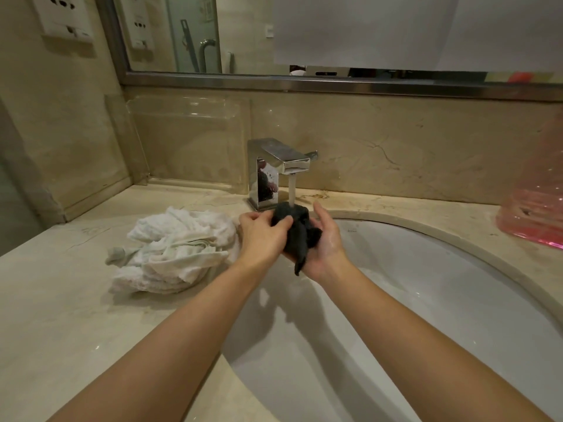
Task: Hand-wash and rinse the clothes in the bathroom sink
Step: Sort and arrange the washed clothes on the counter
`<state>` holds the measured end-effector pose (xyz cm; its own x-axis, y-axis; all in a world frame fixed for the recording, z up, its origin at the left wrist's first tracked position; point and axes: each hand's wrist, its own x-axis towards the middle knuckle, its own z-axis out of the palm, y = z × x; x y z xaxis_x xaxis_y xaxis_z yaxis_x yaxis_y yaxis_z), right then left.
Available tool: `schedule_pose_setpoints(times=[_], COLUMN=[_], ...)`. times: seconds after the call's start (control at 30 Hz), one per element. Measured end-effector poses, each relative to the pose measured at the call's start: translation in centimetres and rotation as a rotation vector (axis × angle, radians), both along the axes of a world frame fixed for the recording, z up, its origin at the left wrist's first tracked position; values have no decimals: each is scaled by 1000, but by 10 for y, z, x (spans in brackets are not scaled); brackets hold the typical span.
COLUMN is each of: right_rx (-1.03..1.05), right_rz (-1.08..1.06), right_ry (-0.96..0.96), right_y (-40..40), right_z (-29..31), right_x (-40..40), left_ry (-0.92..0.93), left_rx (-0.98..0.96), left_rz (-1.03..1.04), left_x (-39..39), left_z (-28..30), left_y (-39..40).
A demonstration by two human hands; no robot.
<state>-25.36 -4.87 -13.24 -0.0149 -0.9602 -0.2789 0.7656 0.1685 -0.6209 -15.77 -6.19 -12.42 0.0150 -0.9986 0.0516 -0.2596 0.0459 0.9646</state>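
beige marble wall (396,141), framed mirror (304,32)

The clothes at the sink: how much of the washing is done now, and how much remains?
In hand: both hands, left and right, hold a small dark cloth under running water from the chrome tap, over the white oval sink. The crumpled white cloths lie on the beige counter; whether they are washed already or still waiting, the picture cannot tell.

No legible text: a small maker's mark on the sink (457,300) inner wall is too blurred to read.
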Motion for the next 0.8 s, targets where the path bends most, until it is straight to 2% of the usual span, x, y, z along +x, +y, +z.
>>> schedule_pose_setpoints(times=[0.07, 0.17, 0.3, 0.43, 0.53, 0.8], right_rx=[-16, 35, 99, 83, 110, 86], right_rz=[12, -92, -217, -222, -231, -191], right_ry=[57, 22, -56, -149, -289, -292], right_y=[-4, -10, -15, -16, -16, -30], right_z=[-4, -6, 5, 15, 9, 1], right_x=[6, 10, 7, 9, 17, 29], left_ry=[-43, 214, 323, 516, 625, 685], left_rx=[29, 76, -113, -169, -188, -173], left_rz=[-85, -179, 59, 241, 271, 272], left_x=[-2, -5, 2, 4, 5, 4], left_z=[1, 2, 3, 9, 14, 17], left_y=[2, 7, 0, 1, 5, 3])
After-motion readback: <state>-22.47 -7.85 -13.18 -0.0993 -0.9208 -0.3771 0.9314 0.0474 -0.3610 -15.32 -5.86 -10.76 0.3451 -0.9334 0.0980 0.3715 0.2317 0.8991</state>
